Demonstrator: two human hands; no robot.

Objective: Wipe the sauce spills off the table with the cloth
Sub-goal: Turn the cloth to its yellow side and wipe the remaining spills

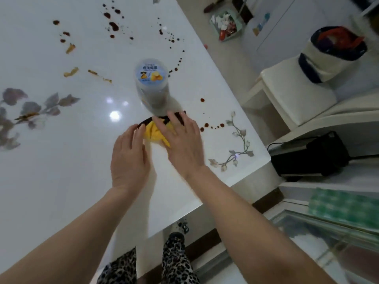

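The left hand (129,154) and right hand (182,140) lie flat, fingers straight, on 1 yellow cloth (152,132). 1 lidded jar (151,87) stands just behind it, contents unclear.

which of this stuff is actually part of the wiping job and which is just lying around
Job: yellow cloth, left hand and right hand on it, dark sauce spots, yellowish smears, table.
Lying about: plastic jar, green floor bin, bag on the stool, black box.
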